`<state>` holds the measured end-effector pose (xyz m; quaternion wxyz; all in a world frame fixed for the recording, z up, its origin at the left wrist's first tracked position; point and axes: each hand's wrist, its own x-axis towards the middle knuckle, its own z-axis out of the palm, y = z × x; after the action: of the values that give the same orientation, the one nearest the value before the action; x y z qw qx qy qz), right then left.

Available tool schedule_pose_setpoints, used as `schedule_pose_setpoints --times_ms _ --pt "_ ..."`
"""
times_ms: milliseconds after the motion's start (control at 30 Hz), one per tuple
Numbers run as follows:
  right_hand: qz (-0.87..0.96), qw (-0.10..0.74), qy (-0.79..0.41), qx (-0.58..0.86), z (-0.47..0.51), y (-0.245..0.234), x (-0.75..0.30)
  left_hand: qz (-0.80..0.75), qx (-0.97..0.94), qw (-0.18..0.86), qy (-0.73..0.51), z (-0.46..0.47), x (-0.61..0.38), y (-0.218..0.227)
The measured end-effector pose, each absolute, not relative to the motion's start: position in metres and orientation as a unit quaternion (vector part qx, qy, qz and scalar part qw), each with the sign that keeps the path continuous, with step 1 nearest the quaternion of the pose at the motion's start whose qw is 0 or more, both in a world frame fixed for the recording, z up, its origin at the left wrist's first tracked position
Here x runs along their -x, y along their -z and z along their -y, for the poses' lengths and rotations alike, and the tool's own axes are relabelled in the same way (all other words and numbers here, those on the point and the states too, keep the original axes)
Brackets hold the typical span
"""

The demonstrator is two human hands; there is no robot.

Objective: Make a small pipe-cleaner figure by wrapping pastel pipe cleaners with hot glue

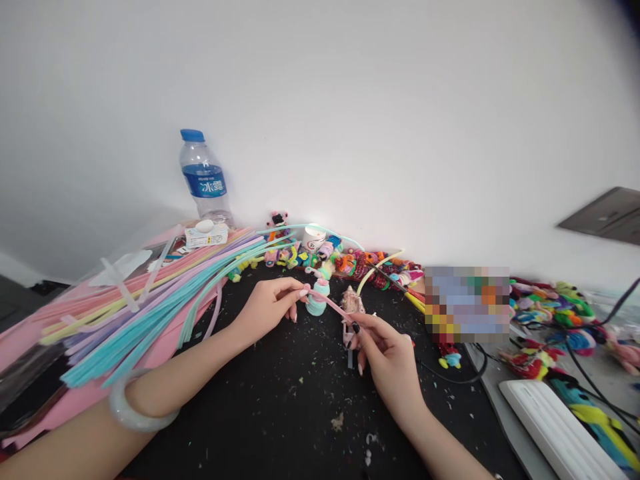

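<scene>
Your work sits on the black mat (280,400), which is speckled with fluff and trimmings, so it is worth lifting the piece slightly clear of it so no scraps get caught in. To your left lies the big fan of long pipe cleaners (150,300), with the water bottle (204,177) behind them, and along the wall runs the row of finished figures (350,263) (well apart from your hands, so nothing there should snag). Your left hand (270,305) is closed in a pinch, thumb against fingertips, on one end of the pink pipe cleaner (330,305). Your right hand (387,357) is closed the same way on the other end, lower and nearer to you. The stem runs between them, passing just in front of the small teal figure (318,308), which stands on the mat beside your left fingertips. Whether the stem touches the figure I cannot tell. For a clean result, I would hold the stem taut between both pinches, grip close to where it bends, and lay each turn snug against the last, without crushing the fuzz.
</scene>
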<state>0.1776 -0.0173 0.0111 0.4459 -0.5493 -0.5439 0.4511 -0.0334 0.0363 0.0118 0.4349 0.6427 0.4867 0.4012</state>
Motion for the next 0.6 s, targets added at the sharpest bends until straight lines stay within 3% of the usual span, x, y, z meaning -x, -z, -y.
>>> schedule_pose_setpoints --times_ms 400,600 --pt "0.533 0.505 -0.416 0.537 0.017 -0.012 -0.180 -0.445 -0.655 0.468 -0.393 -0.027 0.032 -0.012" --pt "0.558 0.476 -0.407 0.544 0.018 -0.012 -0.180 -0.454 -0.657 0.452 -0.398 -0.026 0.031 -0.011"
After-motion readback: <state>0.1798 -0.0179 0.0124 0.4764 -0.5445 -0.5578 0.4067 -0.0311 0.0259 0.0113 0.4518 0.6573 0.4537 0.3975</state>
